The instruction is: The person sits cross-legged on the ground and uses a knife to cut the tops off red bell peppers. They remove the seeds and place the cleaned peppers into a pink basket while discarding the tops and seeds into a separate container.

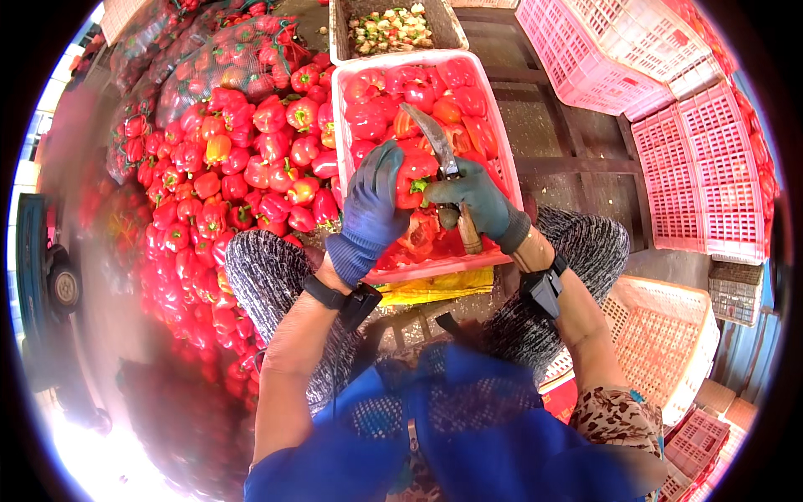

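Observation:
My left hand (376, 204), in a blue knitted work glove with a dark coating, holds a red bell pepper (415, 170) by its side. The pepper's green stem points towards my right hand (475, 197), which wears a matching glove. That hand grips a knife (434, 137) with a curved metal blade and a wooden handle; the blade points up and away to the left. Both hands are over a pink plastic crate (505, 135) between my knees. Cut and hollowed red peppers (369, 119) fill it.
Whole red bell peppers (273, 147) form a large heap to the left, with filled mesh bags (219, 69) behind. A bin (461, 39) of pepper cores stands beyond the crate. Stacked pink crates (690, 182) stand at right; a pale crate (665, 342) sits near my right elbow.

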{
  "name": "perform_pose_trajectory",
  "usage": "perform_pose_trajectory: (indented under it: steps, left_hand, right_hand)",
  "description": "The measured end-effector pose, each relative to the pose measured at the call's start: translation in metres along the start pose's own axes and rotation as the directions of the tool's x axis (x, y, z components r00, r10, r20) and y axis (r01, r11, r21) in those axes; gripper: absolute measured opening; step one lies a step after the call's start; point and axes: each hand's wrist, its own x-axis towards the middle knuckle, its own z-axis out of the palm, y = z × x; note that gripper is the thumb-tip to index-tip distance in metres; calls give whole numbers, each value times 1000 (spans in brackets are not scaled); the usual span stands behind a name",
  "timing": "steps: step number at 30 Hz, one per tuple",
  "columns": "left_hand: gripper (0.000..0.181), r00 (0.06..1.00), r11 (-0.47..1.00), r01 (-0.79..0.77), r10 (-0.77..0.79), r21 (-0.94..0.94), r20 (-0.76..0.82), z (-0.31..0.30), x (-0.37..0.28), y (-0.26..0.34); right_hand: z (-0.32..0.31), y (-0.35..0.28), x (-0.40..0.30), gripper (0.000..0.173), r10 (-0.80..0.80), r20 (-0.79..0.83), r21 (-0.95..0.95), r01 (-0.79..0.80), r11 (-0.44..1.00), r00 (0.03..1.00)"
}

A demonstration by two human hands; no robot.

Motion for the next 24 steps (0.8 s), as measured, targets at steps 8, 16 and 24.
perform_pose_trajectory:
  steps: [8,16,24]
  left_hand:
    - [94,999,998,1,1,-65,41,0,-11,6]
    - [77,779,591,519,-28,-618,627,-34,-2,-29]
    - [56,688,261,710,-455,-654,566,47,-44,-24]
  right_hand:
    - [-4,20,2,71,-5,173,142,-20,990,985]
    - [3,10,2,63,75,18,-139,-72,988,997]
    - [31,15,-3,18,-9,-5,-50,9,999,1000]
